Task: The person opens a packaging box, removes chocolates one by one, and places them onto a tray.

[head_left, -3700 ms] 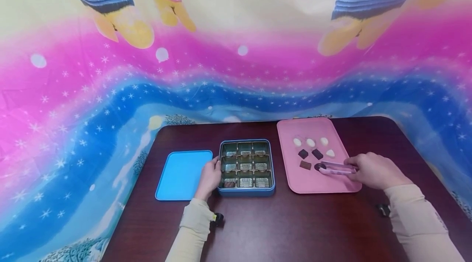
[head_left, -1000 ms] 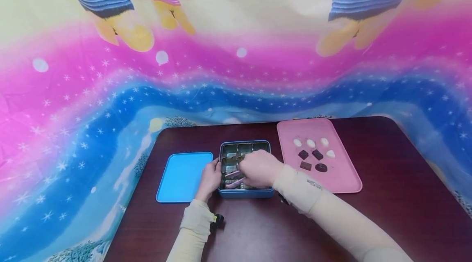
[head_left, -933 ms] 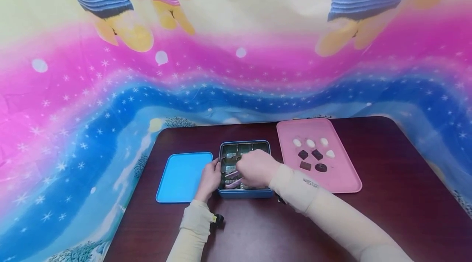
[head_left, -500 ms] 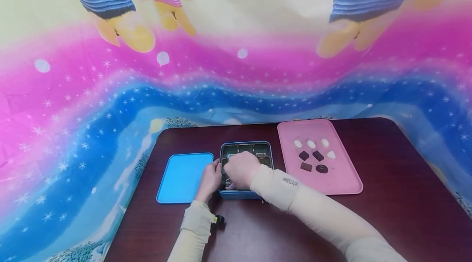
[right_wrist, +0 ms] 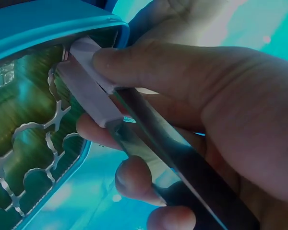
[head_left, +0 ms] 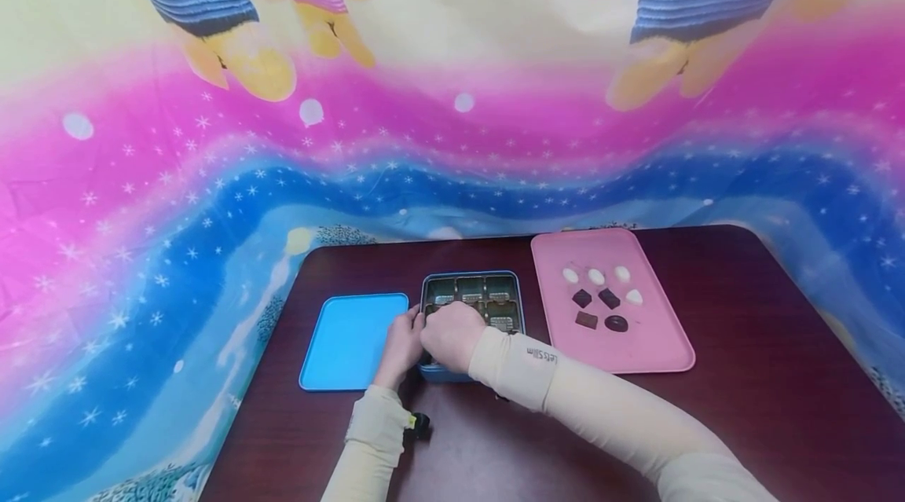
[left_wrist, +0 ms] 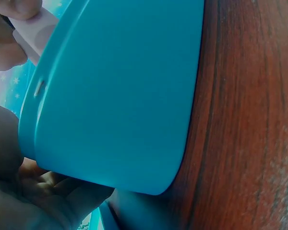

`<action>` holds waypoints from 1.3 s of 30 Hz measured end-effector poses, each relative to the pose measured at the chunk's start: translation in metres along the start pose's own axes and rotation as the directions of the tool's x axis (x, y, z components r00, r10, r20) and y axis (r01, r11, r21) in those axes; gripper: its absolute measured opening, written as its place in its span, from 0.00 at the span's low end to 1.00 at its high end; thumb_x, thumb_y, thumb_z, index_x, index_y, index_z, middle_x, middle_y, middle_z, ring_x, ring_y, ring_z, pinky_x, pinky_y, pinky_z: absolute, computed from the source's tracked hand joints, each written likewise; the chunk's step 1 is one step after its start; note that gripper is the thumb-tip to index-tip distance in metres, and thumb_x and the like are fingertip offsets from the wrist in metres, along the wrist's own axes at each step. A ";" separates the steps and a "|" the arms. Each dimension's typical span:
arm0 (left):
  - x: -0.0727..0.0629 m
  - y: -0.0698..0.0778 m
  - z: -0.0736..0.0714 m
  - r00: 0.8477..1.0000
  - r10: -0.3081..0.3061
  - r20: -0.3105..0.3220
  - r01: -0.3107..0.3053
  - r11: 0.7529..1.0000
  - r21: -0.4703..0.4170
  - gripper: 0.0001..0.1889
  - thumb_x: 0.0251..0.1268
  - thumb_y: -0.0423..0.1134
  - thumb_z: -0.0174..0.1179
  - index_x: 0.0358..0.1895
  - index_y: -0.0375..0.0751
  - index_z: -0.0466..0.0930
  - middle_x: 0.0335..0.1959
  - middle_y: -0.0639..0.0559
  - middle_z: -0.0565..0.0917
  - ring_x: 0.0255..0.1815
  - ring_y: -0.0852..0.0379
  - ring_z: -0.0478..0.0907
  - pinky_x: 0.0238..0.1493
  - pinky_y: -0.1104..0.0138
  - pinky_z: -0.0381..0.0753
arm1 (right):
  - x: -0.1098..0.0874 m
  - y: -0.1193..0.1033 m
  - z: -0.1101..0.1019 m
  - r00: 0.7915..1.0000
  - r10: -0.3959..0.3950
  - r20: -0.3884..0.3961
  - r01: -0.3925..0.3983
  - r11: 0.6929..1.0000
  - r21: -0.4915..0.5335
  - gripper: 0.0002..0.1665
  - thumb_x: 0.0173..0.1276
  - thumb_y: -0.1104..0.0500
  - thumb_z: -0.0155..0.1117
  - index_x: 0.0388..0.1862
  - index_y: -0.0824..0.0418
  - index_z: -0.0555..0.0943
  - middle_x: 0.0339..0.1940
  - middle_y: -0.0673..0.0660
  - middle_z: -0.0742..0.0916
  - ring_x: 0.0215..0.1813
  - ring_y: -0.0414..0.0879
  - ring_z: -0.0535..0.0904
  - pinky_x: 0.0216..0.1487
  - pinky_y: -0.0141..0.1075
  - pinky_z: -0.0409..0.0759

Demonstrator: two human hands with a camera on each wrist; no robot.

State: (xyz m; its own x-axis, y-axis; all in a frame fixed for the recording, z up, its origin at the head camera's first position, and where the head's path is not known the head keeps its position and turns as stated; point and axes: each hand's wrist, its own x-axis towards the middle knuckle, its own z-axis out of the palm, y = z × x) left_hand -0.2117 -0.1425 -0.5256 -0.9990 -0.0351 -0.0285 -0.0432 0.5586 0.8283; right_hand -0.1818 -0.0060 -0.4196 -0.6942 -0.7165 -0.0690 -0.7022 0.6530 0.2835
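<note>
My left hand (head_left: pixel 401 341) grips the left edge of a blue square tin (head_left: pixel 441 375), thumb at the rim and fingers against the side. A clear plastic insert divides the tin into small compartments. Over its front left part, my right hand (head_left: pixel 456 333) holds metal tongs (right_wrist: pixel 177 154) with pale pink tips (right_wrist: pixel 89 96). Those tips reach inside the tin near its wall; whatever lies between them is hidden. From the head view, my right hand covers the tongs and the front left compartments. The back compartments show no chocolates.
Right of the tin lies a pink tray (head_left: pixel 622 354) bearing several white chocolates (head_left: pixel 596 276), dark square ones (head_left: pixel 609 298), a brown one (head_left: pixel 586 320) and a round dark one (head_left: pixel 617 324). A light blue lid (head_left: pixel 346 341) lies left of the tin.
My right hand has carried the tongs from the round dark chocolate on the tray to the tin, then further left inside it. That chocolate still lies on the tray. My left hand stays put.
</note>
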 end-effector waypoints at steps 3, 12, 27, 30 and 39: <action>0.000 -0.001 0.000 1.000 -0.006 0.000 0.006 1.000 0.002 0.23 0.81 0.37 0.46 0.69 0.24 0.70 0.64 0.31 0.77 0.66 0.38 0.74 0.64 0.46 0.74 | -0.001 0.003 -0.001 1.000 -0.024 0.006 0.024 1.000 -0.004 0.09 0.69 0.46 0.69 0.37 0.47 0.92 0.33 0.47 0.90 0.34 0.45 0.86 0.34 0.41 0.86; 0.002 -0.002 0.000 1.000 -0.011 0.004 0.011 1.000 -0.017 0.23 0.82 0.37 0.46 0.70 0.26 0.70 0.64 0.32 0.78 0.63 0.41 0.76 0.62 0.48 0.77 | -0.013 0.019 -0.009 0.997 -0.042 -0.063 0.044 0.999 0.022 0.16 0.65 0.39 0.71 0.32 0.48 0.91 0.27 0.48 0.89 0.31 0.45 0.85 0.32 0.40 0.86; 0.003 -0.002 0.002 1.000 -0.012 0.003 0.012 0.997 -0.072 0.23 0.81 0.36 0.46 0.70 0.23 0.68 0.66 0.30 0.75 0.69 0.39 0.71 0.67 0.46 0.71 | -0.056 0.064 -0.031 0.986 0.065 -0.152 -0.037 0.983 0.178 0.14 0.58 0.44 0.77 0.23 0.50 0.85 0.20 0.48 0.84 0.23 0.46 0.80 0.26 0.45 0.81; 0.004 -0.002 0.002 1.000 -0.015 0.001 0.015 0.998 -0.069 0.23 0.81 0.36 0.46 0.70 0.24 0.68 0.66 0.31 0.75 0.69 0.39 0.71 0.68 0.46 0.71 | -0.067 0.076 -0.034 0.983 0.091 -0.158 -0.055 0.974 0.218 0.11 0.57 0.47 0.78 0.24 0.49 0.86 0.19 0.46 0.83 0.21 0.45 0.77 0.25 0.44 0.79; 0.003 -0.004 0.002 0.999 -0.028 0.020 0.030 0.996 -0.086 0.24 0.82 0.37 0.45 0.72 0.25 0.66 0.66 0.32 0.76 0.69 0.40 0.71 0.67 0.46 0.72 | -0.101 0.114 -0.027 0.966 0.230 -0.119 -0.177 0.921 0.346 0.04 0.60 0.53 0.74 0.27 0.48 0.86 0.15 0.42 0.76 0.19 0.41 0.69 0.20 0.40 0.71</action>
State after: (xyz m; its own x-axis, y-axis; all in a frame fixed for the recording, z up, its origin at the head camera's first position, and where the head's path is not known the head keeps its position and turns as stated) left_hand -0.2144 -0.1429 -0.5301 -0.9974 -0.0341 -0.0631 -0.0717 0.4838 0.8722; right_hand -0.1872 0.1342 -0.3542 -0.8131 -0.5711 0.1126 -0.5791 0.8132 -0.0576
